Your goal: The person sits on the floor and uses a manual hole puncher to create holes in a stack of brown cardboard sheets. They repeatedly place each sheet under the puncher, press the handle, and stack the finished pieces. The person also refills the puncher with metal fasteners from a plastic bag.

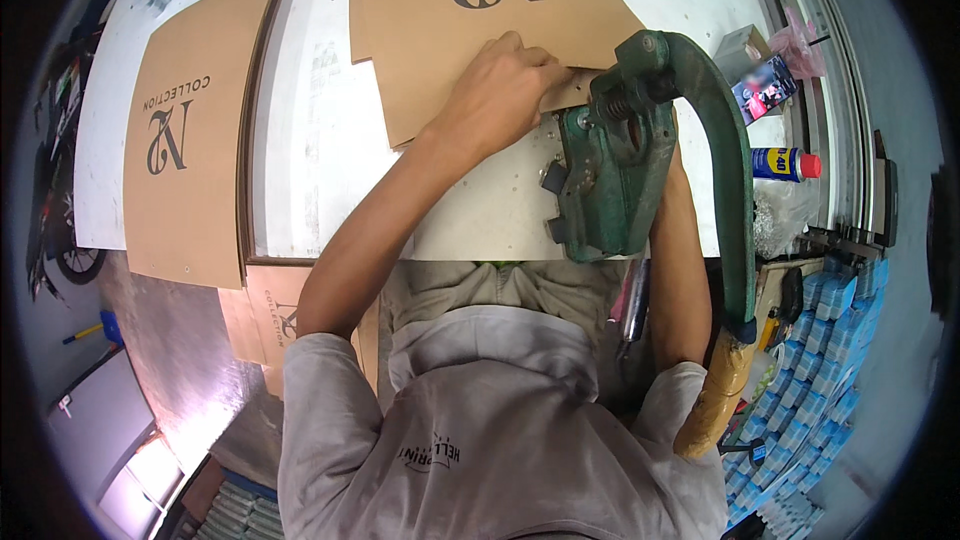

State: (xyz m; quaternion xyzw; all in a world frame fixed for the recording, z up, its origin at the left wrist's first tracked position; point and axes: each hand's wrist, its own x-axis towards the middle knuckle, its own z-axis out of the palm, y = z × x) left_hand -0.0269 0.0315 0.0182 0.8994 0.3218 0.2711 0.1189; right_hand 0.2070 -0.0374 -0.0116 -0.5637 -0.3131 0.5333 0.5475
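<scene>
Flat brown paper bags [430, 70] with dark printing lie at the far middle of the table. My left hand [505, 90] rests over their near part, fingers bent and closed at the edge beside a green hand press [620, 180]. One bag's corner reaches in at the jaw of the press. Behind the press my right forearm [680, 270] runs up. My right hand is hidden by the press, so its fingers do not show. The long curved lever [735, 170] of the press points toward me and ends in a tape-wrapped grip [712, 400].
A stack of similar brown bags [190, 130] lies on the white table [310, 160] at left. More brown bags [265, 315] sit lower down. On the right are a phone [765, 90], a blue spray can [785, 164] with red cap, and a clear plastic bag [785, 215].
</scene>
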